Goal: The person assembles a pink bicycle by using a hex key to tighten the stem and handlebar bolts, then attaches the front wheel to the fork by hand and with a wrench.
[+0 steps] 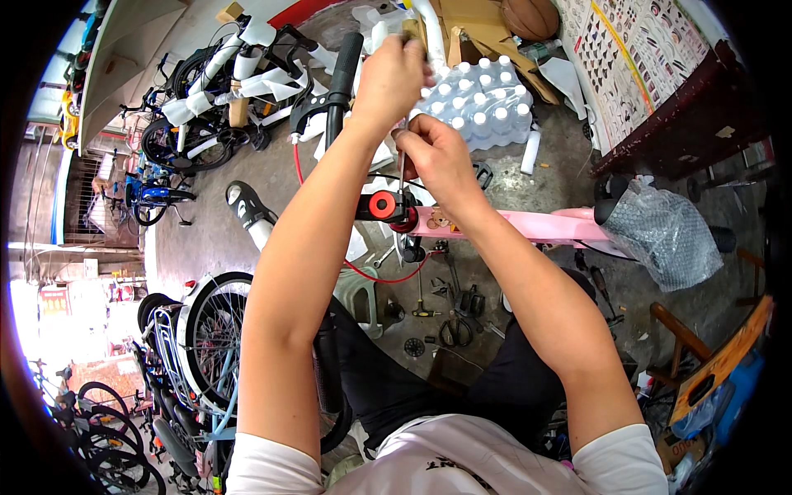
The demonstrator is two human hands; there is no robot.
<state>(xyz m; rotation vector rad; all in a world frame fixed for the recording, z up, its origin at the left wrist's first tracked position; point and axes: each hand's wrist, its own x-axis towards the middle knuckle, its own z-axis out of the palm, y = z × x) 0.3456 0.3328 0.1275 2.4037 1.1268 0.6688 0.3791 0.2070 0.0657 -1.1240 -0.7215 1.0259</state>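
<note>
In front of me is a bicycle with a pink frame. Its handlebar stands turned lengthwise, one black grip pointing away from me. A round red-and-black part sits at the stem, and a red cable loops below it. My right hand is closed, thumb and finger pinching a slim metal rod that runs down toward the stem. Just beyond and above it is my left hand, right of the grip. Motion smears its fingers, so whether they hold anything is unclear.
Shrink-wrapped bottles stand beyond my hands, near a basketball. Bubble wrap covers the bike's right end. Scattered tools and a pale green stool are below the frame. More bicycles crowd the left; a wooden chair is right.
</note>
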